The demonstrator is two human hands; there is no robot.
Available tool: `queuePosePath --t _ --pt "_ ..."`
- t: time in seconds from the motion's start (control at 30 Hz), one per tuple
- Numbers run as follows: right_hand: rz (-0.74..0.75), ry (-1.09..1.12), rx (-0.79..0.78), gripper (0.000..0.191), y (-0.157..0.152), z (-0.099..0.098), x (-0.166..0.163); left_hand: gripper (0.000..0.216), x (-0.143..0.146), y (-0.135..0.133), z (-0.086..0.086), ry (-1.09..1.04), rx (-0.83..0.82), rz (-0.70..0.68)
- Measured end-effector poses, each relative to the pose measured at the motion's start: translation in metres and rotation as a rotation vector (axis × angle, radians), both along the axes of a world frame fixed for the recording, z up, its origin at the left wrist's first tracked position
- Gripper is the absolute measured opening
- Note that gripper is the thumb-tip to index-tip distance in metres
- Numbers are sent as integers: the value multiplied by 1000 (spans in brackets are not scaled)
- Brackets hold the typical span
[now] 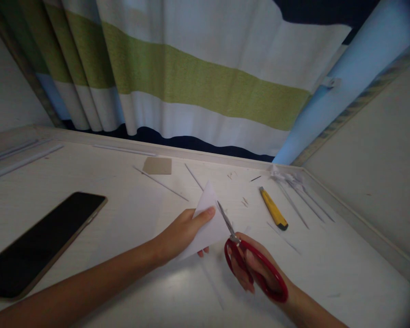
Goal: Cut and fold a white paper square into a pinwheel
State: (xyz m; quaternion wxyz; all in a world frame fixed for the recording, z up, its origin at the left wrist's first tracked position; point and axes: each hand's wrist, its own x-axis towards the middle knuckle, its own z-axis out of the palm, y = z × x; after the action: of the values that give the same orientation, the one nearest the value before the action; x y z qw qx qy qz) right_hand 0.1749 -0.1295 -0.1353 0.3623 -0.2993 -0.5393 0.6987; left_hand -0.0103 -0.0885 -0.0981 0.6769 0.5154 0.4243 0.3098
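A pointed white sheet of paper [210, 230] is pinched in my left hand [182, 230], thumb on top and fingertips showing below its lower edge. My right hand [256, 262] has its fingers through the red handles of a pair of scissors [237, 241]. The blades point up and to the left, with their tips close to the paper's right edge; whether they touch it I cannot tell. Past the paper's top, a thin white paper stick [193, 176] lies on the white table [130, 273].
A smartphone [44, 246] lies at the left. A yellow utility knife [273, 208] rests at the right, near several thin sticks [304, 200]. A small cardboard piece [158, 166] sits toward the back. Striped curtains [198, 73] hang behind the table's raised edge.
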Motion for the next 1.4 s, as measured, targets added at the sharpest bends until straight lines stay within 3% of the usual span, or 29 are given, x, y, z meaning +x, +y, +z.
queuePosePath --t 0.2,0.5,0.77,1.4 --pt "-8 -9 -10 34 0 -2 1 29 0 -4 6 -29 54 50" --pt "-17 -5 -18 34 0 -2 -4 37 2 -9 -3 47 213 138" --pt "-28 -22 25 35 -2 -2 -3 48 4 -8 -7 4 118 180" --pt "-8 7 33 33 -1 -6 -1 45 2 -9 -7 -64 121 117"
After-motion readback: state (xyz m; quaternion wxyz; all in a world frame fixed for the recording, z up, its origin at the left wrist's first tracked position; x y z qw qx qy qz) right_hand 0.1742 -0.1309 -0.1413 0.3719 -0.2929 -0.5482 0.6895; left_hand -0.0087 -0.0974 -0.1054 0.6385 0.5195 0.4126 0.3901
